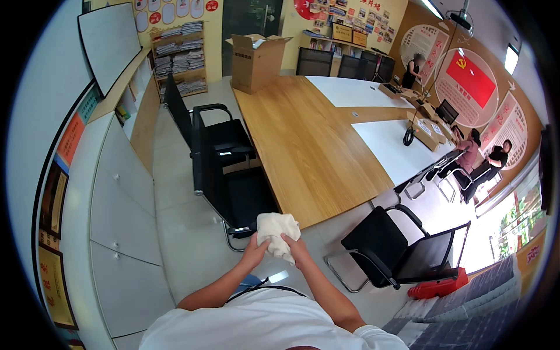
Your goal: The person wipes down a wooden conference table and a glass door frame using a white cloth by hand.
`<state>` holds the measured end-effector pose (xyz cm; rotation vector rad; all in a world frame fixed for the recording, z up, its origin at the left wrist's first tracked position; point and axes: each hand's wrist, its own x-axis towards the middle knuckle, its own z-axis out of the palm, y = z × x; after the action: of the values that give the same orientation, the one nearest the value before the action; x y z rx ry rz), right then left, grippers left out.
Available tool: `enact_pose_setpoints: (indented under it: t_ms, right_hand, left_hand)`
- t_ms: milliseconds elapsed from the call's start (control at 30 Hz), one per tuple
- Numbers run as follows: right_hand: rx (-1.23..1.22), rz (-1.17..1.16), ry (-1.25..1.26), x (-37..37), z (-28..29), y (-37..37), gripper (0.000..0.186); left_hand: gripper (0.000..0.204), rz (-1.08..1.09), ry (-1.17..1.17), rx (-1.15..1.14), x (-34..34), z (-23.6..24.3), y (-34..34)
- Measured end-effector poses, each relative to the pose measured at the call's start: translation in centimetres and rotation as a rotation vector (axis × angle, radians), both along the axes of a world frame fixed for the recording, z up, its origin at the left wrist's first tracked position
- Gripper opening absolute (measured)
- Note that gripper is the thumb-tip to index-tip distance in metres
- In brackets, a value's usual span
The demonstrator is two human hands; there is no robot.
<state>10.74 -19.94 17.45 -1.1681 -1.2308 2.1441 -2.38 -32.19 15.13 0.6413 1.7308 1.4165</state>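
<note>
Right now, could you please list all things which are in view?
cloth: one, cream, near table edge
table: one, brown and white, centre
cardboard box: one, brown, table's far corner
nearest chairs: three, black, two left, one right
whiteboard: one, white, upper left
cabinet: one, white, left
paper rack: one, brown, back left
case: one, red, lower right
people: three, dark or pink clothes, upper right
wall pictures: many, mixed colours, back walls
left hand: one, bare, on cloth
right hand: one, bare, on cloth
</note>
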Motion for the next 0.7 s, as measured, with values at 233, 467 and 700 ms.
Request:
enact_pose_setpoints:
  t_ms: [233,467,700]
  right_hand:
    - [0.431,-0.110,0.109,-10.8,7.3,-6.4,0.057]
    - [0.761,-0.278,0.079,-23.7,10.0,-11.6,0.052]
    - [0.937,-0.102,-0.280,-26.1,14.1,-13.5,0.056]
  left_hand:
    - [0.066,0.066,0.169,0.241,-8.1,8.0,-8.2]
    - [0.061,0.037,0.258,0.138,-20.6,9.9,-17.4]
    - [0.054,-0.024,0.225,0.110,-29.4,10.7,-22.1]
